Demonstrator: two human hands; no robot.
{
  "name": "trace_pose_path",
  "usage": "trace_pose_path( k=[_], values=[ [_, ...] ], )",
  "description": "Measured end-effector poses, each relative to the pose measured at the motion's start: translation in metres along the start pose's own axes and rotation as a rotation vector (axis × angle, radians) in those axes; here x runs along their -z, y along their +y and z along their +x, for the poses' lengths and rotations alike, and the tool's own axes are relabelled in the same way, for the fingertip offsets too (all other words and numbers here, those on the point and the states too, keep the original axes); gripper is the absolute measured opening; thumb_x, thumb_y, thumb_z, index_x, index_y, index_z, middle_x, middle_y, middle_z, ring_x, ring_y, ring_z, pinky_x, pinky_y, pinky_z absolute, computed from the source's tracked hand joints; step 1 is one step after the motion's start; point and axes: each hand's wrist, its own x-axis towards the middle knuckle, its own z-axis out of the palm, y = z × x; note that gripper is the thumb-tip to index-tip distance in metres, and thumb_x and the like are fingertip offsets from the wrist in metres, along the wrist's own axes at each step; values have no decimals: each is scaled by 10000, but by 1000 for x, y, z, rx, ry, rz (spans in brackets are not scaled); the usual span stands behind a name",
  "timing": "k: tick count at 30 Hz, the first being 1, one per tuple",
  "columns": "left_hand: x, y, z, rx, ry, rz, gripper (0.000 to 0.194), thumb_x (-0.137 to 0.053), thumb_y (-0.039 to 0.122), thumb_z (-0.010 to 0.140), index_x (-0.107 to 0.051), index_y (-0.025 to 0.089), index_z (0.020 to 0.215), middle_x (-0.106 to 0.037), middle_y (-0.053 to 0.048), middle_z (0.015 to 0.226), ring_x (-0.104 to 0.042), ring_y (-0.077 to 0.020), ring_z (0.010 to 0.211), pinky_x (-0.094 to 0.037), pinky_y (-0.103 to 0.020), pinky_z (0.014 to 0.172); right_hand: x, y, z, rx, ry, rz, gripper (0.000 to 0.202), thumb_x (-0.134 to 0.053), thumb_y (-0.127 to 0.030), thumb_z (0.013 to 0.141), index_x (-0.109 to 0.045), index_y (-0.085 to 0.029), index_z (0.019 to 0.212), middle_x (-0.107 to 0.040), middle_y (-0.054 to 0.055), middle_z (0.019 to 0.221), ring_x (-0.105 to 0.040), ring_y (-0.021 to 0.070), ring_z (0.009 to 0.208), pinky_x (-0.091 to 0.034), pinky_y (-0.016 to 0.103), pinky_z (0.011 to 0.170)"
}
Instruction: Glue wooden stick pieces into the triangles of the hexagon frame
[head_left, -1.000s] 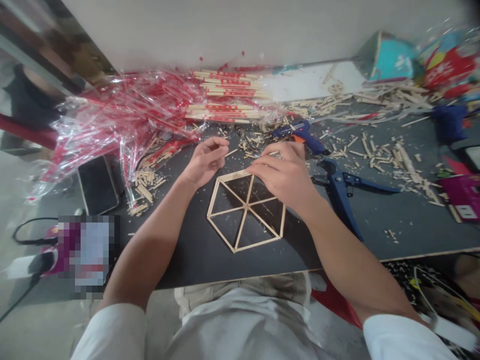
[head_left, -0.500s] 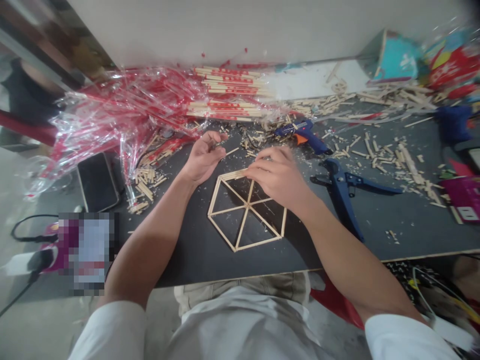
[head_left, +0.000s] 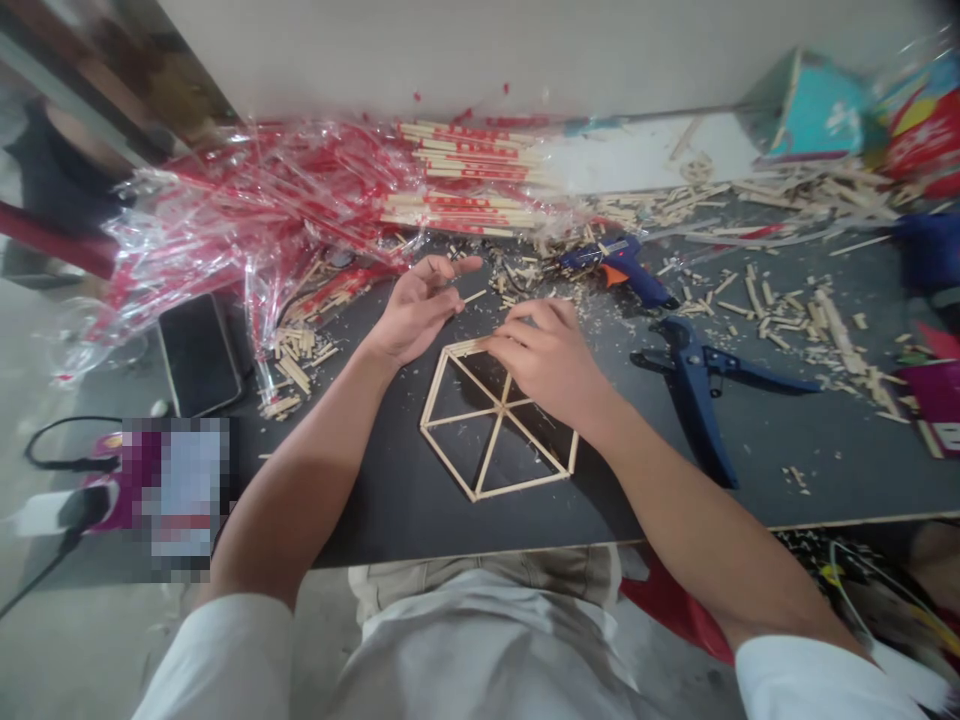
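A hexagonal frame of thin wooden sticks (head_left: 523, 487), with spokes meeting at its middle, lies flat on the dark table (head_left: 375, 510). My right hand (head_left: 551, 355) is at its upper edge, thumb and fingers pinched on a stick of the frame's top side. My left hand (head_left: 420, 310) hovers beyond the frame's upper left corner, palm partly up, fingers curled with the index finger stretched out. A short stick (head_left: 475, 297) shows beside its fingertips; whether they touch it is unclear.
A blue glue gun (head_left: 630, 270) and blue cutters (head_left: 690, 400) lie to the right. Stick offcuts (head_left: 757, 300) are scattered behind them. Red-and-clear wrappers (head_left: 300, 190) and wrapped stick bundles (head_left: 472, 212) fill the back. A black phone (head_left: 196, 355) lies left.
My left index finger has stretched out to the right. My right hand has settled lower on the frame's top side, its fingers more bent. The view has shifted slightly.
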Motion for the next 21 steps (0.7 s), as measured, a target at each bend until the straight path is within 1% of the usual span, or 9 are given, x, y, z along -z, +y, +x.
trace_pose_path(
  k=[3, 6, 8, 11, 14, 16, 18, 20, 21],
  values=[
    [-2, -1, 2, -3, 26, 1, 458, -948, 329, 704, -556, 213, 911, -730, -37, 1158, -604, -76, 763, -517, -236, 703, 1, -1, 0, -15, -32, 5, 237, -590, -125, 1042, -785, -252, 997, -799, 13, 968, -583, 238, 1120, -373, 432, 996],
    [-5, -1, 3, -23, 29, -3, 450, -946, 392, 728, -575, 204, 900, -727, -20, 1033, -530, -44, 641, -508, -233, 660, 1, -2, 1, -26, -51, 17, 261, -569, -124, 1053, -786, -259, 1002, -799, 12, 970, -586, 238, 1121, -361, 433, 1001],
    [-7, -3, 3, -25, 23, 16, 439, -938, 407, 745, -587, 199, 906, -721, -14, 991, -475, -29, 584, -507, -237, 645, 1, -2, 0, -39, -52, 23, 278, -558, -115, 1055, -786, -263, 999, -796, 13, 963, -587, 236, 1115, -354, 433, 1007],
    [-9, -7, 3, -13, 28, 87, 412, -926, 384, 748, -594, 197, 904, -715, -21, 965, -489, -45, 600, -486, -239, 619, 1, -2, 0, -53, -63, 30, 290, -550, -103, 1052, -788, -263, 1007, -794, 17, 954, -587, 236, 1105, -355, 435, 998],
    [-10, -5, 3, -47, 39, 205, 330, -890, 304, 741, -612, 194, 879, -703, -30, 939, -539, -82, 665, -463, -246, 623, 0, -3, 0, -40, -67, 21, 302, -537, -92, 1050, -790, -252, 1011, -791, 24, 947, -588, 237, 1109, -361, 435, 995],
    [-10, 6, 3, -68, 22, 353, 229, -829, 252, 764, -638, 189, 873, -694, -33, 926, -534, -93, 669, -455, -260, 643, 0, -3, 0, -39, -74, 20, 305, -538, -93, 1047, -793, -258, 1016, -790, 27, 947, -587, 241, 1120, -365, 437, 1000],
    [-10, 25, 1, -54, -36, 595, 141, -767, 227, 799, -673, 179, 893, -694, -44, 925, -545, -113, 703, -448, -273, 681, 0, -4, 0, -55, -82, 26, 296, -551, -106, 1044, -798, -269, 1030, -791, 33, 956, -585, 249, 1131, -368, 445, 999],
    [-7, 48, -3, 39, -151, 876, 129, -734, 249, 814, -698, 179, 916, -698, -35, 894, -550, -128, 716, -436, -279, 709, 0, -5, 0, -67, -83, 33, 278, -564, -127, 1045, -802, -271, 1046, -794, 43, 972, -584, 258, 1135, -370, 455, 995],
    [-6, 59, -5, 125, -233, 1004, 148, -725, 274, 818, -708, 189, 938, -700, -24, 888, -563, -136, 727, -437, -279, 727, 0, -5, 0, -65, -81, 33, 273, -565, -134, 1048, -803, -267, 1049, -795, 46, 977, -584, 260, 1133, -371, 457, 993]
  ],
)
